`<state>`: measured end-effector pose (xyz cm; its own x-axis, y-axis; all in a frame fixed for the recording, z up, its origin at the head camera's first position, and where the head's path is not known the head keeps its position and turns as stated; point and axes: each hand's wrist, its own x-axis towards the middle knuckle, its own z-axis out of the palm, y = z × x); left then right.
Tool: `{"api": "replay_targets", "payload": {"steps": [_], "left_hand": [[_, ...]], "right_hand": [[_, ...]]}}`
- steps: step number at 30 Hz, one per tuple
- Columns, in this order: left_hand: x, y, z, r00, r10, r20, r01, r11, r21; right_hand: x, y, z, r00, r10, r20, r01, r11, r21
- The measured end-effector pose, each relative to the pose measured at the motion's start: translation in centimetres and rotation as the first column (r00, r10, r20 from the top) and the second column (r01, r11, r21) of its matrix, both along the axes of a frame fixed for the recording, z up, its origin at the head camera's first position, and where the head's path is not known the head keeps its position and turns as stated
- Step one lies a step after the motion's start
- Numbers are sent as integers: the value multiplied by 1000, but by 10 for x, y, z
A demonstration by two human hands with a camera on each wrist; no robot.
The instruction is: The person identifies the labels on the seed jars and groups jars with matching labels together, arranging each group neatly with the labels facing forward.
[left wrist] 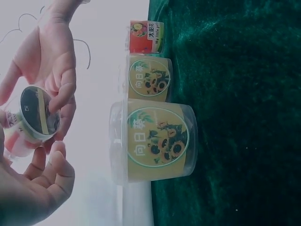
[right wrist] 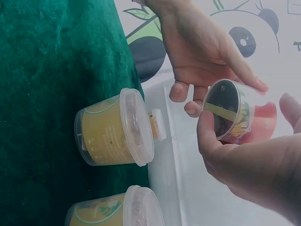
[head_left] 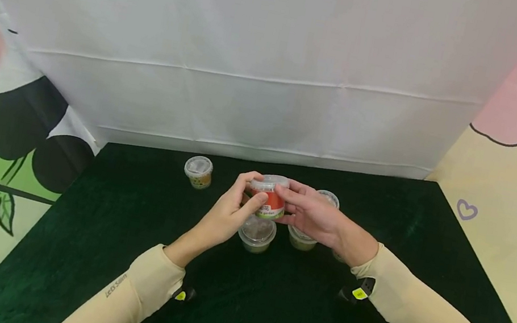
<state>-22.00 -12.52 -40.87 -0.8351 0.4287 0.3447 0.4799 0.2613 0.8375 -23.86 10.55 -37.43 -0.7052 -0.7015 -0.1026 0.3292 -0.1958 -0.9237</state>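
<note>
Red-labelled round plastic cup [head_left: 273,201] between both hands [head_left: 229,205] [head_left: 315,215]

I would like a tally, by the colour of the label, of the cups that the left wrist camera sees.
Red label: 2, the held cup and the small standing cup
Yellow label: 2, the large cup and the middle cup
Total: 4 cups
</note>
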Motion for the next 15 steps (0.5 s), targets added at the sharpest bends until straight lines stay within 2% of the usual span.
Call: {"api": "replay_targets", "payload": {"steps": [10, 15], "left_hand": [[-2, 1, -4, 1000, -8, -12, 8, 1000, 12], [-2, 1, -4, 999, 14, -35, -14, 1000, 8]], "right_hand": [[3, -1, -1, 999, -27, 21, 27, 1000, -2], [3, -4, -2, 999, -26, 37, 26, 1000, -1]]}}
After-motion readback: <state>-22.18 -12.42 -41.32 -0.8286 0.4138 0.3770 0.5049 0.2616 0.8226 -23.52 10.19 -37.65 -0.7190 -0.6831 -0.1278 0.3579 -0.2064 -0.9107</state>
